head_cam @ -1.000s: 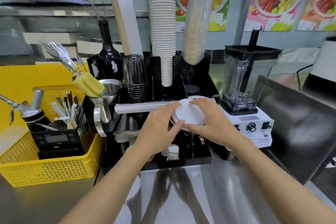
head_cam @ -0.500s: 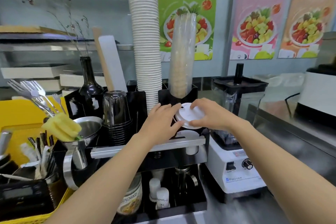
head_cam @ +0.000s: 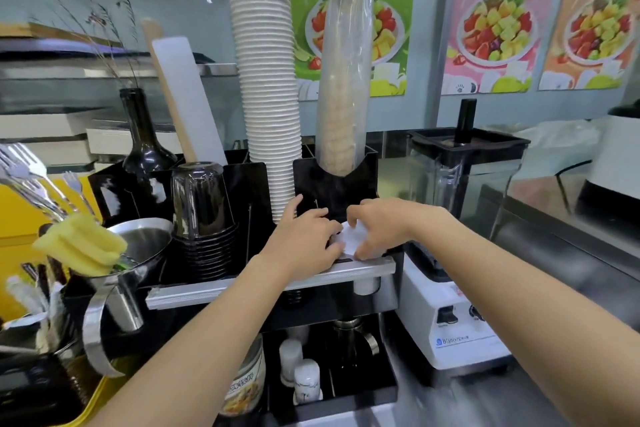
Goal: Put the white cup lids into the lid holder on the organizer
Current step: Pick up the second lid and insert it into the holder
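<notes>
While both hands meet over the black organizer (head_cam: 332, 191), the left hand (head_cam: 304, 239) and right hand (head_cam: 381, 229) pinch white cup lids (head_cam: 353, 236) (fingers closed on them), at 9 and 3 o'clock.

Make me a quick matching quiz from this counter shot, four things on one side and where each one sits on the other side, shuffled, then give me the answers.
Things:
1. white cup lids
2. blender
3. yellow sponge
4. white paper cup stack

Places:
A. far left, above the steel jug
B. between the left hand and right hand
C. right of the black organizer
D. rising from the organizer, left of the clear cup stack

Pairs: 1-B, 2-C, 3-A, 4-D
</notes>
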Demonstrator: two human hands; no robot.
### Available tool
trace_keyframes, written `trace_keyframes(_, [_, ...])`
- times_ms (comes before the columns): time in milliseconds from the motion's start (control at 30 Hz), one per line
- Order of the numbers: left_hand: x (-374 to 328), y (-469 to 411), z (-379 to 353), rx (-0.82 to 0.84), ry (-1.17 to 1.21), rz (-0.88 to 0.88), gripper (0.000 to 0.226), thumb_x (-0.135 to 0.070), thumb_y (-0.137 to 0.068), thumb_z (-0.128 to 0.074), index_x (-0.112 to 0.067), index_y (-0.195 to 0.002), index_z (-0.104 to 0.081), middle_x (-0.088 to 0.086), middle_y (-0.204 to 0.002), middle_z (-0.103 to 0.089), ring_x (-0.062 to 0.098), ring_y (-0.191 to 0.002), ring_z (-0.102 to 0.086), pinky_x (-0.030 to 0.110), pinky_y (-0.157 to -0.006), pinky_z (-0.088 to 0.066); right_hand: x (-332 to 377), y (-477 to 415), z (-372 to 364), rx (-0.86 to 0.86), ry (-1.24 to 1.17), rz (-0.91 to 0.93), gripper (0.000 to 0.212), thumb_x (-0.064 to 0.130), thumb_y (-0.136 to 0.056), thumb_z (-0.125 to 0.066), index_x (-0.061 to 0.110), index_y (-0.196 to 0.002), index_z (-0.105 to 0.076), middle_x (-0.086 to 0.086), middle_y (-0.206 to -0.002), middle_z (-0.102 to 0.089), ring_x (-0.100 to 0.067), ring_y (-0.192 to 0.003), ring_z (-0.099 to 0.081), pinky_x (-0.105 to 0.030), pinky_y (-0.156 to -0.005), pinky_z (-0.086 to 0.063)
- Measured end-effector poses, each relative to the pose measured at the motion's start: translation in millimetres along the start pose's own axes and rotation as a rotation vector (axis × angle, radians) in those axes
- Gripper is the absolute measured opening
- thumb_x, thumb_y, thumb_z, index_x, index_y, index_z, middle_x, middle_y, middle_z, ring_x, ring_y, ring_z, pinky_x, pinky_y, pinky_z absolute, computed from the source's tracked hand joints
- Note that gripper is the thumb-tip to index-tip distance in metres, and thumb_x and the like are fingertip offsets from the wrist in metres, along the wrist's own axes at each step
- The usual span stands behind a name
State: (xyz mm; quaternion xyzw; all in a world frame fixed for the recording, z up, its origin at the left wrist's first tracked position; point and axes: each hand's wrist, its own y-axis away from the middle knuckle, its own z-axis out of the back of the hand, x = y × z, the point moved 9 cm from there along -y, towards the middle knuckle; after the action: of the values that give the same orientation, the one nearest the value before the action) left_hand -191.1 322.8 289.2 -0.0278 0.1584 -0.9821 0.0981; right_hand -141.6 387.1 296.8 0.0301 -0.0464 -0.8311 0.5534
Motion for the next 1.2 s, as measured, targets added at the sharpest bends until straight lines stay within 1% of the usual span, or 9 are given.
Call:
trace_keyframes(167, [-7, -7, -8, 0.025, -0.073, -0.054, 0.034, -0.028, -0.092, -0.033, -0.019, -0.096, -0.065, -0.005, -0.097, -0.069, 0.011, -0.12, -0.045, 0.039, -0.109, 0.016, -4, -6, -9, 0.117, 0.025, -0.037, 0.048, 0.045, -0.082, -0.056, 0.018, -0.119, -0.043, 0.007, -0.075, -0.047, -0.021, -0.098, -0.037, -0.03, -0.081, -0.025])
trace_keyframes(333, [-7, -9, -15, 0.121, -0.066, -0.06, 0.034, -0.026, -0.093, -0.031, -0.019, -0.096, -0.065, 0.001, -0.096, -0.066, 0.013, -0.111, -0.044, 0.042, -0.114, 0.0, 1, -14, -22, 0.212, 0.086, -0.064, 0.041, 0.034, -0.082, -0.054, 0.01, -0.116, -0.054, -0.009, -0.097, -0.064, -0.029, -0.099, -0.05, -0.035, -0.086, -0.035])
trace_keyframes(433, [-10, -10, -19, 0.188, -0.099, -0.084, 0.037, -0.026, -0.094, -0.028, -0.019, -0.103, -0.063, 0.003, -0.1, -0.065, 0.017, -0.107, -0.044, 0.039, -0.111, -0.015, -2, -24, -29, 0.23, 0.115, -0.072, 0.016, 0.016, -0.076, -0.055, 0.001, -0.08, -0.056, -0.006, -0.068, -0.053, -0.023, -0.06, -0.044, -0.03, -0.055, -0.036])
trace_keyframes(567, [-8, -11, -23, 0.193, -0.088, -0.089, 0.037, -0.027, -0.094, -0.028, -0.021, -0.104, -0.063, -0.001, -0.104, -0.066, 0.016, -0.106, -0.043, 0.038, -0.109, -0.017, -2, -26, -29, 0.235, 0.158, -0.068, 0.023, 0.011, -0.079, -0.056, 0.01, -0.059, -0.045, -0.002, -0.057, -0.04, -0.019, -0.051, -0.032, -0.027, -0.048, -0.027])
trace_keyframes(800, [-8, -11, -25, 0.166, -0.063, -0.098, 0.037, -0.027, -0.095, -0.029, -0.021, -0.101, -0.064, -0.006, -0.107, -0.066, 0.015, -0.109, -0.042, 0.037, -0.107, -0.017, -4, -23, -31, 0.258, 0.122, -0.077, 0.03, 0.009, -0.079, -0.058, 0.011, -0.053, -0.043, -0.002, -0.055, -0.037, -0.018, -0.052, -0.03, -0.026, -0.05, -0.027])
trace_keyframes(900, [-10, -7, -17, 0.094, -0.056, -0.096, 0.033, -0.027, -0.095, -0.032, -0.018, -0.091, -0.064, -0.003, -0.098, -0.066, 0.016, -0.105, -0.048, 0.035, -0.107, -0.022, -1, -17, -25, 0.263, 0.083, -0.063, 0.011, 0.012, -0.076, -0.061, 0.002, -0.071, -0.06, -0.006, -0.068, -0.051, -0.02, -0.061, -0.042, -0.026, -0.054, -0.033])
trace_keyframes(1033, [-13, 8, 9, -0.063, 0.011, -0.093, 0.028, -0.032, -0.091, -0.042, -0.02, -0.105, -0.062, -0.003, -0.106, -0.066, 0.017, -0.106, -0.054, 0.036, -0.106, -0.029, 10, -4, 6, 0.088, -0.007, -0.002, 0.033, 0.029, -0.077, -0.068, 0.007, -0.102, -0.062, -0.008, -0.096, -0.064, -0.025, -0.085, -0.059, -0.036, -0.075, -0.051])
trace_keyframes(1100, [-10, 25, 26, -0.15, 0.038, -0.076, 0.03, -0.033, -0.09, -0.045, -0.018, -0.111, -0.062, 0.0, -0.11, -0.067, 0.021, -0.106, -0.056, 0.036, -0.099, -0.035, 20, 12, 31, -0.128, -0.059, 0.015, 0.042, 0.033, -0.082, -0.065, 0.013, -0.117, -0.057, -0.007, -0.115, -0.063, -0.026, -0.102, -0.058, -0.04, -0.09, -0.048])
trace_keyframes(1200, [-2, 61, 50, -0.275, 0.072, -0.02, 0.039, -0.034, -0.09, -0.048, -0.014, -0.121, -0.057, 0.004, -0.12, -0.065, 0.025, -0.111, -0.057, 0.038, -0.095, -0.041, 42, 48, 52, -0.483, -0.267, 0.055, 0.034, 0.028, -0.086, -0.06, 0.013, -0.117, -0.056, -0.008, -0.113, -0.065, -0.025, -0.099, -0.059, -0.044, -0.089, -0.049])
